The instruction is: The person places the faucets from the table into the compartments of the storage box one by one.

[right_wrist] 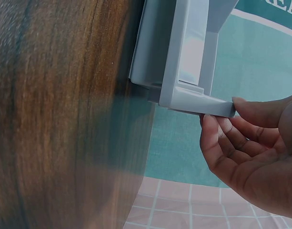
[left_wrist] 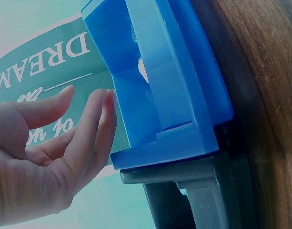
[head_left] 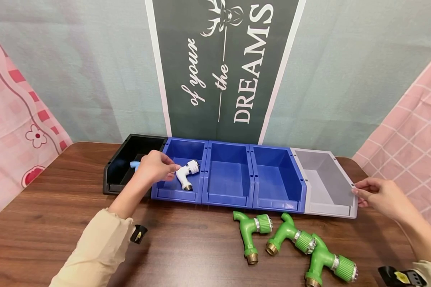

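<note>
Over the leftmost blue bin (head_left: pixel 177 195), my left hand (head_left: pixel 157 167) hovers, its thumb and fingers apart with nothing between them in the left wrist view. A white faucet (head_left: pixel 184 175) with a ribbed knob and brass thread lies in that bin; in the head view my fingertips overlap its spout. Only a white sliver of the faucet (left_wrist: pixel 143 70) shows in the left wrist view. At the right end of the row, my right hand (head_left: pixel 384 197) pinches the side rim of the grey bin (head_left: pixel 330 209), thumb above and fingers below it.
Left of the blue bins stands a black bin (head_left: pixel 111 187) holding a light-blue piece (head_left: pixel 134 164). The middle blue bin (head_left: pixel 228 199) and right blue bin (head_left: pixel 276 205) complete the row. Three green faucets (head_left: pixel 249 233) lie on the wooden table (head_left: pixel 186 247) in front.
</note>
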{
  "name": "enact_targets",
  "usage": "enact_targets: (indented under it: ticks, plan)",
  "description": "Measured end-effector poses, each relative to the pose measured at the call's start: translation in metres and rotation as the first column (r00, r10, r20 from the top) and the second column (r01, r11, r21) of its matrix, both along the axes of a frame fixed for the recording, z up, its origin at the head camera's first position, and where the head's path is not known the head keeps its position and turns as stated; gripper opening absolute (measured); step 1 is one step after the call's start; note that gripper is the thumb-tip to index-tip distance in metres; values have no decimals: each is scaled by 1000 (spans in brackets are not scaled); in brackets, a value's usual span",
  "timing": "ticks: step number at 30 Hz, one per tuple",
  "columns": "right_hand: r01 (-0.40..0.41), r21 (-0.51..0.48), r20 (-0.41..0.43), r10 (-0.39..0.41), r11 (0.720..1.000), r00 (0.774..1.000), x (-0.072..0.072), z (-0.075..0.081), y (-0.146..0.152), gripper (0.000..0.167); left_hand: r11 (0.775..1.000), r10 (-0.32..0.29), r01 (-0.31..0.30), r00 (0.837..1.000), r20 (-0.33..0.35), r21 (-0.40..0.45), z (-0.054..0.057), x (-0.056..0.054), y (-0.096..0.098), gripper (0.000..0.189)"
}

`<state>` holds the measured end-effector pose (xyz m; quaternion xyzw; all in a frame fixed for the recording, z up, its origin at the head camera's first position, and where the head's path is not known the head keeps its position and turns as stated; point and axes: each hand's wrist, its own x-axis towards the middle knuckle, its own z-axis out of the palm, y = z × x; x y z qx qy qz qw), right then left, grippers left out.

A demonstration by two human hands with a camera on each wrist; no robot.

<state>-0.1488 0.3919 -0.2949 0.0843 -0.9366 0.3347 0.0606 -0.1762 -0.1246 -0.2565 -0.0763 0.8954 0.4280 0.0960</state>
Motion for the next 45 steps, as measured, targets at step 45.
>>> enact_targets:
  ticks: [45]
  plan:
    - [7, 19, -9, -7, 1000, 1000, 3, 0, -3, 17, 1000, -14, 14, 989, -150, -7, -1, 30, -96, 38]
